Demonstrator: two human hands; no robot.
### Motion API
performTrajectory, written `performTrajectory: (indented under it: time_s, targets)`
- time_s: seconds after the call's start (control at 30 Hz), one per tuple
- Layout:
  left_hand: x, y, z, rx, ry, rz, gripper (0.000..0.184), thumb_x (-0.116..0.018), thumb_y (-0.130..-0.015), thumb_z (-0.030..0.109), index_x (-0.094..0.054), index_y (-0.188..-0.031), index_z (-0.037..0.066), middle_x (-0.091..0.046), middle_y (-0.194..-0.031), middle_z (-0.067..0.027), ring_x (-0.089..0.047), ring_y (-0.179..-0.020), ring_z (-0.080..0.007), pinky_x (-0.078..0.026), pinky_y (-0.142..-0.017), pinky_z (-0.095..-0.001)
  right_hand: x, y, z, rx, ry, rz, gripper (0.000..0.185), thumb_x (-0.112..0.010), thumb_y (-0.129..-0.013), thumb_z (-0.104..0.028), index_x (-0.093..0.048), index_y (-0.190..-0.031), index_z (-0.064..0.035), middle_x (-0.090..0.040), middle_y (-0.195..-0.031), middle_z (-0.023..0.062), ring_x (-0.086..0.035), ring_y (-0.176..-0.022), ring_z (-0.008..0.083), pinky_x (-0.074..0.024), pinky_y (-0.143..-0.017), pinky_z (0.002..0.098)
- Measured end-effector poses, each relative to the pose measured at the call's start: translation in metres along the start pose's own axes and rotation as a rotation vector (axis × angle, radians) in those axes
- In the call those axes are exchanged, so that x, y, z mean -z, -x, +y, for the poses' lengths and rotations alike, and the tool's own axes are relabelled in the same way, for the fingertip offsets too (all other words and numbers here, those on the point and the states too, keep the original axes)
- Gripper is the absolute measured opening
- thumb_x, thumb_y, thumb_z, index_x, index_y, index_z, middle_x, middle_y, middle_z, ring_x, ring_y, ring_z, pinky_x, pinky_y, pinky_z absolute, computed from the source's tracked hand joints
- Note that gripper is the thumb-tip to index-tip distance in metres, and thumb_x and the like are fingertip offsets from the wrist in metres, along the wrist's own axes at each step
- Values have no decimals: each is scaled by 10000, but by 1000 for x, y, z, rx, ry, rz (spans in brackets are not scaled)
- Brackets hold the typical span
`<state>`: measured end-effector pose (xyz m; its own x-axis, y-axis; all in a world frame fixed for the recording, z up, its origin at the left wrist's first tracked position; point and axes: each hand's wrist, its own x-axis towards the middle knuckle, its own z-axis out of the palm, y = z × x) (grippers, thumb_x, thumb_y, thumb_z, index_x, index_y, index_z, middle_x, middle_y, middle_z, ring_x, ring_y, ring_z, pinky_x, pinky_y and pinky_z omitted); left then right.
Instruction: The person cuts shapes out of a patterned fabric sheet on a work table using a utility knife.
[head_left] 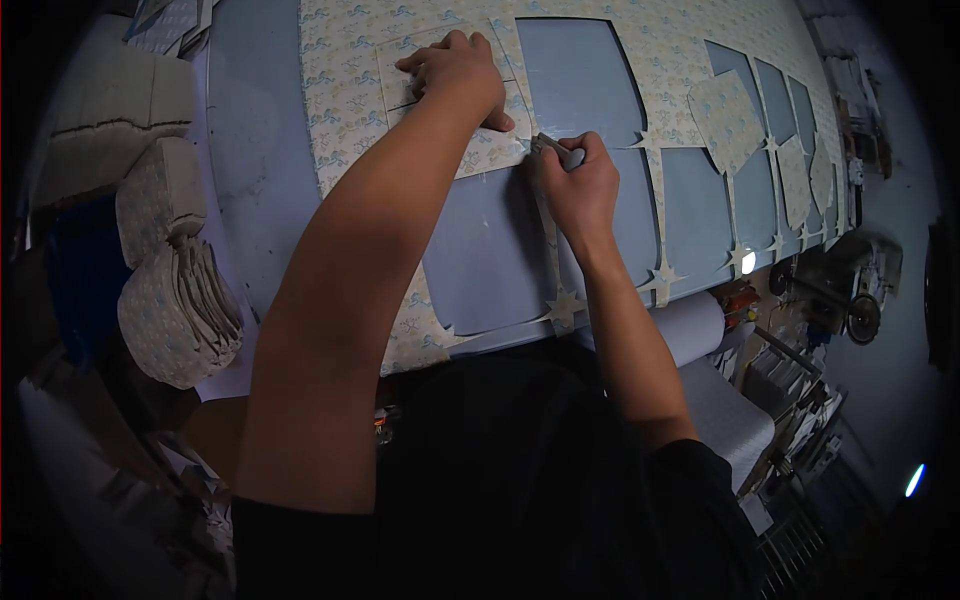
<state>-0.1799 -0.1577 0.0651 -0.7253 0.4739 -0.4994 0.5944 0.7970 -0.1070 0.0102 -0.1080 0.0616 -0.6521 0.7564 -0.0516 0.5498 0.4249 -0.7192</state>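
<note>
My left hand [460, 75] lies with its fingers spread on a piece of patterned sheet [495, 150], over a cut outline. Just to its right, my right hand [578, 185] is closed around a small grey cutting tool [560, 151], whose tip touches the sheet near the corner of that piece. The patterned sheet [340, 120] covers the blue-grey table [490, 245] and has several openings, with narrow strips and star-shaped joints between them. A loose cut piece [727, 120] rests across the strips on the right.
Stacks of folded patterned pieces [180, 310] stand at the left beside the table edge. Rolls of white material [690, 325] lie below the table's near edge. Further right are shelves with papers [790, 390] and a machine with a wheel [862, 315].
</note>
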Motion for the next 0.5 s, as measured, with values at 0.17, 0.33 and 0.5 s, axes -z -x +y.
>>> performTrajectory:
  time_s: [0.17, 0.33, 0.5]
  targets:
    - [-1, -3, 0, -2, -8, 9, 1391, -850, -654, 727, -157, -1647, 43, -393, -1558, -223, -493, -1387, -447, -455, -1072, -677, 2, 0, -3, -24, -5, -12, 249, -756, -875, -201, -642, -954, 6, -720, -807, 246, -730, -778, 421, -563, -699, 449]
    - [2, 0, 1, 2, -11, 7, 1381, -849, -660, 724, -162, -1646, 44, -393, -1557, -219, -497, -1387, -438, -457, -1072, -675, 1, 0, -2, -11, 7, -4, 243, -752, -872, -194, -643, -956, 7, -720, -805, 245, -731, -771, 415, -565, -700, 443]
    - [-2, -4, 2, 7, -15, 20, 1377, -852, -659, 720, -170, -1645, 42, -394, -1561, -217, -493, -1397, -428, -452, -1077, -677, 2, -1, -6, -32, 20, -20, 245, -750, -871, -189, -639, -949, 15, -718, -804, 253, -728, -778, 427, -566, -703, 451]
